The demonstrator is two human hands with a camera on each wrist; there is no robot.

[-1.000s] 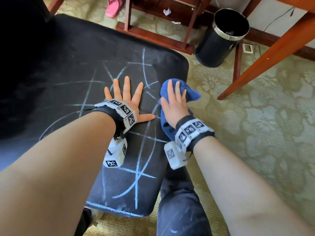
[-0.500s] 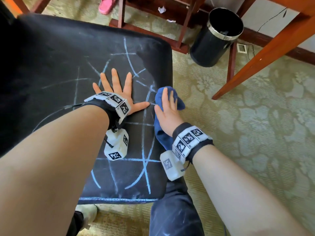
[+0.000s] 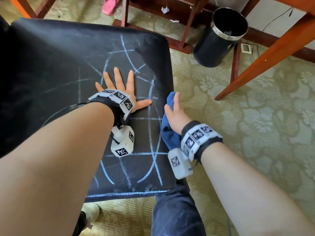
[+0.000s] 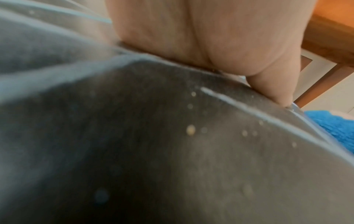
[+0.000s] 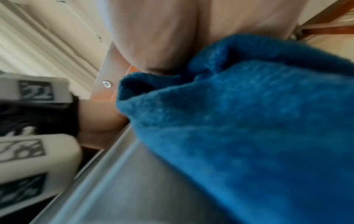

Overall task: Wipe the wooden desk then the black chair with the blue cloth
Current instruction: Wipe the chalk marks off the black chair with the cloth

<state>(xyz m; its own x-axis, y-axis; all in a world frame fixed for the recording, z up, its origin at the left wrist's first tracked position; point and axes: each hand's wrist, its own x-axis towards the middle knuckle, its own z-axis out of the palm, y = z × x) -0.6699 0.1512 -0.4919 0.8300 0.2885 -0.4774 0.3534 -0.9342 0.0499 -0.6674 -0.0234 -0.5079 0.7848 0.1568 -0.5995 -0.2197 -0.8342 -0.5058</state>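
Since a second ago the right hand [image 3: 175, 114] and the blue cloth [image 3: 168, 133] have slid off the seat top to the right edge of the black chair [image 3: 51, 65] — the cloth now hangs against the seat's side, over the carpet [image 3: 255, 133]. That hand's grip is curled over the bunched cloth, pressing it to the edge; the right wrist view shows the cloth [image 5: 249, 128] under the palm. The left hand [image 3: 119, 87] lies flat on the seat with fingers spread and thumb pointing toward the cloth, holding nothing. Pale chalk lines [image 3: 153, 133] cross the seat. A black bin [image 3: 219, 40] stands beyond — beside a wooden leg [image 3: 264, 57].
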